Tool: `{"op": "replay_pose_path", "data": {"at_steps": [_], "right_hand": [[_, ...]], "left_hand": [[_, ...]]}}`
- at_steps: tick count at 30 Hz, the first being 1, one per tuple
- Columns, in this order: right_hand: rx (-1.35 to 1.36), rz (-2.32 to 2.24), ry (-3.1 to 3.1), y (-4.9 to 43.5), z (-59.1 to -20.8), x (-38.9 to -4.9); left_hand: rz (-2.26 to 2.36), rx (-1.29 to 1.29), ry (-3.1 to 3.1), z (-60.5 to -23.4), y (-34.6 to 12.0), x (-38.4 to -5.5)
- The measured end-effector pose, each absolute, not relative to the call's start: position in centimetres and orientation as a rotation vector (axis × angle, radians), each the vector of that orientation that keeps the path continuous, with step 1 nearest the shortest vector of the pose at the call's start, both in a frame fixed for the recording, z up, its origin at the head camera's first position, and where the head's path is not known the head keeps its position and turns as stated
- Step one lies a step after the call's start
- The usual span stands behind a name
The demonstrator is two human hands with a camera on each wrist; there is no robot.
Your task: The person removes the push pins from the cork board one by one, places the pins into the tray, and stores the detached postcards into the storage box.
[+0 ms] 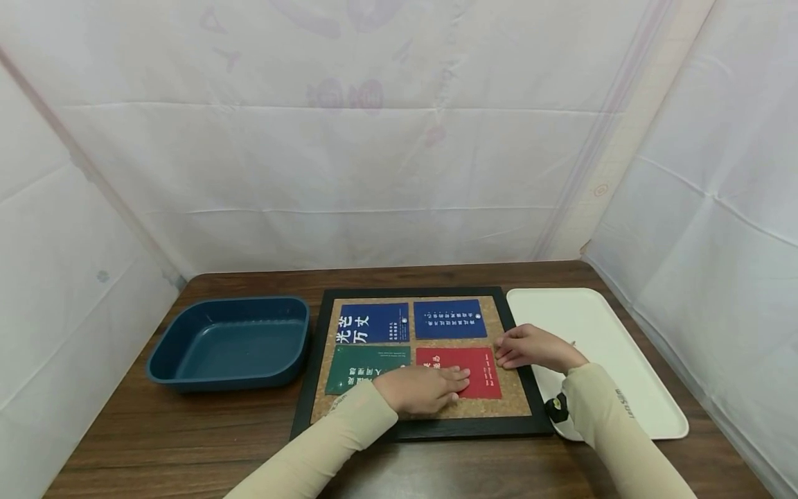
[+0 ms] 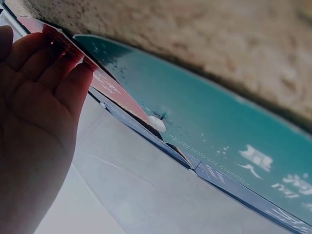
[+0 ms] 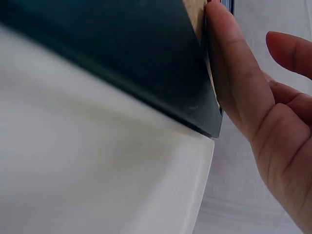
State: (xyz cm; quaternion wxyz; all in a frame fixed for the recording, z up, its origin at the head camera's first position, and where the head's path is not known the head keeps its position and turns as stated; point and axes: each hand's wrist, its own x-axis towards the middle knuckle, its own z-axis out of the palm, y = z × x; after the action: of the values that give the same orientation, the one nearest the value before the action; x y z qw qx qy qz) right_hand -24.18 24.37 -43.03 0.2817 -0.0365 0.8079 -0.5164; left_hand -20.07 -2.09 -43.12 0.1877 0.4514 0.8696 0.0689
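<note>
On the black-framed corkboard (image 1: 517, 400), red rectangular card (image 1: 487, 378) lay lengthwise L–R; L hand (image 1: 419, 389) atop, R hand (image 1: 535, 346) by its R edge, both unclamped.

Corkboard (image 1: 512, 400) on a table (image 1: 187, 443), basin (image 1: 224, 382) at its 9 o'clock, tray (image 1: 607, 346) at 3. On the corkboard, 4 cards (image 1: 450, 319) at 10, 1, 4 and 8 o'clock; left hand (image 1: 419, 390) over the 4 o'clock card (image 1: 486, 378), right hand (image 1: 536, 346) at 3.

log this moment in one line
left hand: on red card | right hand: at right side of corkboard | green card: left of red card
</note>
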Motion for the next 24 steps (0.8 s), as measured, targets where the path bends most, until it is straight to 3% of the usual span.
{"op": "replay_pose_path", "data": {"at_steps": [24], "right_hand": [[-0.09,-1.382,2.186,23.6,-43.02,-24.16]], "left_hand": [[0.185,1.274,2.45,-43.33,-2.08,-20.21]]}}
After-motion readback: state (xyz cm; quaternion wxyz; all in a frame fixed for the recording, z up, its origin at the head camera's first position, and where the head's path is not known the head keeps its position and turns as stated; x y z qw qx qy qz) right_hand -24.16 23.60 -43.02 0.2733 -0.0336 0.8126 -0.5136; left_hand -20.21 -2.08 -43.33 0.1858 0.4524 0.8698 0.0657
